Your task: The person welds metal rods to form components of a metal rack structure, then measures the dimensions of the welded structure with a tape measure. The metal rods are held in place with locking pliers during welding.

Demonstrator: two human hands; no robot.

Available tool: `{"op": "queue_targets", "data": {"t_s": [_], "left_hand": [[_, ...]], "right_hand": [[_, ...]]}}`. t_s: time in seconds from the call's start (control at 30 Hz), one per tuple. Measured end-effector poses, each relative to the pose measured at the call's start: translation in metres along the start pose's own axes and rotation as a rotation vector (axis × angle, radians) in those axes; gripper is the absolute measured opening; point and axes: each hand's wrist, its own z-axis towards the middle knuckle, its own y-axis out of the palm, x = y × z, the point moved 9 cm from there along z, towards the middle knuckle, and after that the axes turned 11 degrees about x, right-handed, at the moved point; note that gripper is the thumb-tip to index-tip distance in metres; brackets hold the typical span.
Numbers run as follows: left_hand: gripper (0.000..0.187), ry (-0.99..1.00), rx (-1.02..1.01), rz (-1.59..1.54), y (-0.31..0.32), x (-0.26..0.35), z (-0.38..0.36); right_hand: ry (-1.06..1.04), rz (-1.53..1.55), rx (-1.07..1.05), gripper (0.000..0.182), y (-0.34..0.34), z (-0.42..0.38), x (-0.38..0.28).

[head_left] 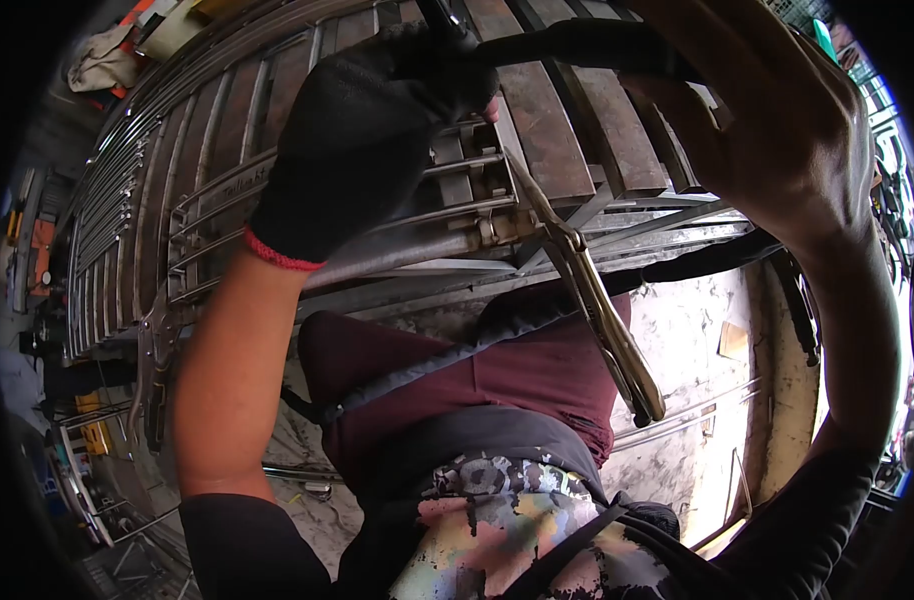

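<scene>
My left hand point(377, 120), in a black glove with a red cuff, is closed at the top middle around a black tool point(442, 18) that looks like a welding torch. A fingertip shows bare at the glove's edge. From there a thick black tube point(587, 48) runs right to my bare right hand point(777, 130), whose bent fingers wrap it; part of the grip is dark. Below the glove, locking pliers point(602, 320) are clamped on a steel frame point(397, 255), their handles slanting down to the right. A black sleeved cable point(457, 355) crosses my lap.
Rusty flat steel bars point(542, 130) lie side by side beneath the frame. More locking pliers point(157, 335) hang at the frame's left end. A stained pale floor point(697, 330) shows beside my legs. Tools and stands crowd the left edge; a cloth point(102, 60) lies at the upper left.
</scene>
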Motion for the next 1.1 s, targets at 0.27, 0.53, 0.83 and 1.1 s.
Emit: {"op": "queue_targets", "data": {"t_s": [0.27,0.53,0.83,1.1], "left_hand": [[0.034,0.214,-0.028,0.438,0.001,0.018,0.004],[0.035,0.15,-0.037,0.211,0.003,0.012,0.005],[0.035,0.118,0.0,0.269,0.0,0.007,0.006],[0.032,0.208,0.001,0.271,0.001,0.015,0.007]], "right_hand": [[-0.029,-0.108,-0.054,0.046,0.004,-0.004,-0.006],[0.122,0.029,-0.113,0.044,0.005,0.004,0.003],[-0.009,-0.119,-0.054,0.04,0.005,-0.006,-0.007],[0.042,-0.078,-0.033,0.04,0.003,-0.007,-0.006]]}}
